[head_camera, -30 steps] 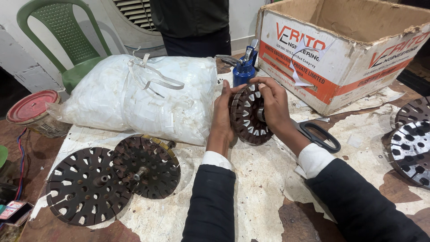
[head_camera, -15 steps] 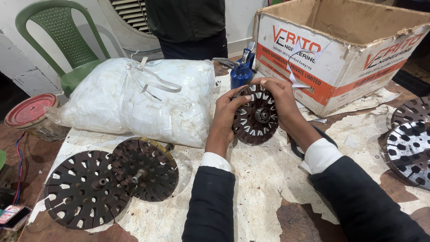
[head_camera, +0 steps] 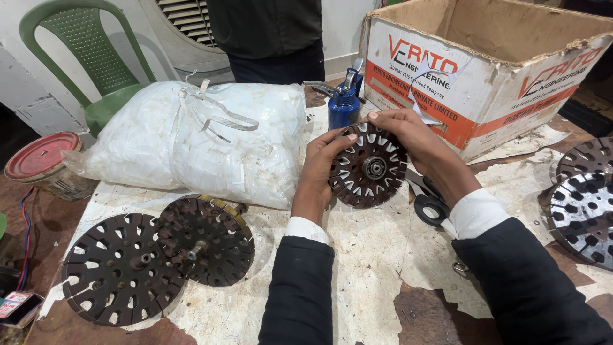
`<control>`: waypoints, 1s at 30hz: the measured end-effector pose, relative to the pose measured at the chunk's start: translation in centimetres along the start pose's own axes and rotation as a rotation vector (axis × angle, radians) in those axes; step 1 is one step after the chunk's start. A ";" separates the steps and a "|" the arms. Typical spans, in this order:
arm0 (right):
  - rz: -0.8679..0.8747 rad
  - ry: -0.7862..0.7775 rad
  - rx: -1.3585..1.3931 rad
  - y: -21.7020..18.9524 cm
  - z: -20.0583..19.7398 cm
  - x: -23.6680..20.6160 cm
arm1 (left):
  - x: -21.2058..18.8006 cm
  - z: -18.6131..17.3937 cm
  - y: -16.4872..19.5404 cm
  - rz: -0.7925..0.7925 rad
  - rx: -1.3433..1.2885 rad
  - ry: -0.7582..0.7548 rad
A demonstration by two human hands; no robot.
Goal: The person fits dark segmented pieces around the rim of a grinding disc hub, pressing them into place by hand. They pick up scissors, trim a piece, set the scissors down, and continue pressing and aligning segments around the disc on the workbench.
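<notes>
A round dark-brown slotted metal core point(head_camera: 368, 166) with white strips in its slots is held upright above the table, its face with a central bearing turned toward me. My left hand point(head_camera: 317, 171) grips its left rim. My right hand point(head_camera: 408, 137) clasps its top and right rim, fingers curled over the edge. Both sleeves are dark with white cuffs.
Two rusty slotted discs point(head_camera: 121, 271) point(head_camera: 207, 237) lie at front left, a white plastic sack point(head_camera: 191, 140) behind them. Black-handled scissors point(head_camera: 429, 204), a blue oil can point(head_camera: 345, 105), a big cardboard box point(head_camera: 485, 70), more discs point(head_camera: 584, 204), a green chair point(head_camera: 89, 57), a standing person point(head_camera: 268, 32).
The core has tipped so that its face with the bearing points more toward me, and it sits slightly lower and to the right. Both hands stayed on its rim.
</notes>
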State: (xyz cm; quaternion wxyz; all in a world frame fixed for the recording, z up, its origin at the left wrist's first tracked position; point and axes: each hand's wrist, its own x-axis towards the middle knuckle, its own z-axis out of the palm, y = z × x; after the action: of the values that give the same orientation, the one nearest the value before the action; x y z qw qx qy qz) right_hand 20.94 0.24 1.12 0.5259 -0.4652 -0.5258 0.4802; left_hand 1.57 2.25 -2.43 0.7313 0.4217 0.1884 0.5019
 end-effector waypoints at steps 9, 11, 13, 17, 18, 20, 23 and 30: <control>-0.060 -0.026 0.126 0.2 0.9 -0.7 | -0.2 0.0 0.0 0.000 -0.005 -0.044; -0.089 -0.047 0.117 0.2 1.0 -0.8 | -0.1 -0.1 -0.1 0.004 -0.008 -0.054; -0.089 -0.044 0.111 0.3 0.9 -0.8 | 0.0 -0.2 -0.1 0.006 -0.006 -0.060; -0.106 -0.047 0.117 0.4 0.8 -0.7 | 0.2 -0.4 -0.4 0.016 -0.018 -0.071; -0.104 -0.045 0.119 0.4 0.8 -0.7 | 0.2 -0.4 -0.4 0.017 -0.023 -0.072; -0.100 -0.041 0.124 0.5 0.8 -0.7 | 0.2 -0.4 -0.5 0.019 -0.030 -0.076; -0.113 -0.065 0.120 0.5 0.8 -0.6 | 0.2 -0.4 -0.5 0.014 -0.043 -0.081; -0.094 -0.038 0.124 0.9 0.6 -0.4 | 0.2 -0.3 -0.5 -0.007 -0.028 -0.076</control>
State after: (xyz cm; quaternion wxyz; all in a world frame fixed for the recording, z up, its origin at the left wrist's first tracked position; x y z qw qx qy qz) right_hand 20.34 -0.08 0.22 0.5656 -0.3971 -0.5262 0.4955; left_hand 1.79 2.50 -2.99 0.7453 0.4296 0.1550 0.4857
